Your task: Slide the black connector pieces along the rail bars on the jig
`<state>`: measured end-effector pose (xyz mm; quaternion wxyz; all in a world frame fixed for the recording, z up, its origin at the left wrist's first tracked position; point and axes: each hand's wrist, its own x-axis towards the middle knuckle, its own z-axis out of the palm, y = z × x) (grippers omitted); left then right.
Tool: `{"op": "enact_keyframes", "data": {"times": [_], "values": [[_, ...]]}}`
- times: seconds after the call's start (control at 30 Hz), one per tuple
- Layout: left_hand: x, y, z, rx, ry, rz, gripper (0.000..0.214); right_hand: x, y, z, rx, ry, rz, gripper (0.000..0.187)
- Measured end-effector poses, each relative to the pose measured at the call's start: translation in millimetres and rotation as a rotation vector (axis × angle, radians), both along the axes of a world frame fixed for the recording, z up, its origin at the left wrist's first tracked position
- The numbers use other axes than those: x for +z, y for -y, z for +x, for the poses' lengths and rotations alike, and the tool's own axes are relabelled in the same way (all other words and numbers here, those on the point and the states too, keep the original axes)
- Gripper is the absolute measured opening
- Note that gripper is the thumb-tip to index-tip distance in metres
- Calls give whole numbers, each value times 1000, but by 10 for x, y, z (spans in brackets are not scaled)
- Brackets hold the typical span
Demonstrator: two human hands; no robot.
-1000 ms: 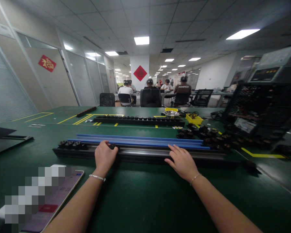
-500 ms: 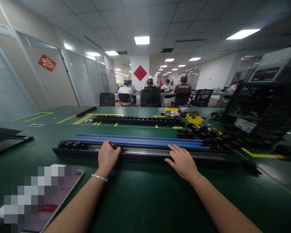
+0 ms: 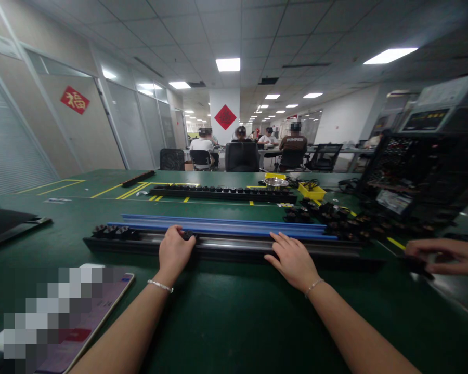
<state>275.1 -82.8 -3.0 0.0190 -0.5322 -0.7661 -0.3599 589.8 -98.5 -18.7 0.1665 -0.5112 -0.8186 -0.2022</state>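
Note:
A long black channel [image 3: 230,254] with a shiny metal strip [image 3: 234,243] inside it lies across the table before me. My left hand [image 3: 175,250] is closed around a small black part [image 3: 187,235] over the channel, its thumb and fingers hiding most of it. My right hand [image 3: 292,257] rests with fingers stretched out on the channel farther right, holding nothing. Several black blocks [image 3: 115,231] sit in a row at the channel's left end. Just behind the channel lie blue rails [image 3: 226,224].
Loose black parts [image 3: 347,223] are heaped at right, near a yellow bin [image 3: 312,191] and a metal bowl [image 3: 276,182]. Another person's hand [image 3: 448,257] grips a black piece there. A phone [image 3: 89,322] lies front left. Another filled black channel [image 3: 222,192] lies farther back.
Another person's hand has come in from the right and taken hold of the black piece lying there. My left hand has shifted very slightly right; my right hand stays put.

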Motion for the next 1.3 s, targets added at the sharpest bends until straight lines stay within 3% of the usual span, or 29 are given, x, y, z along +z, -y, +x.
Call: {"op": "enact_keyframes", "data": {"times": [1.3], "values": [[-19,20,164,-92,47,-1,37,24,23,-8,10,-16,2,35]]}}
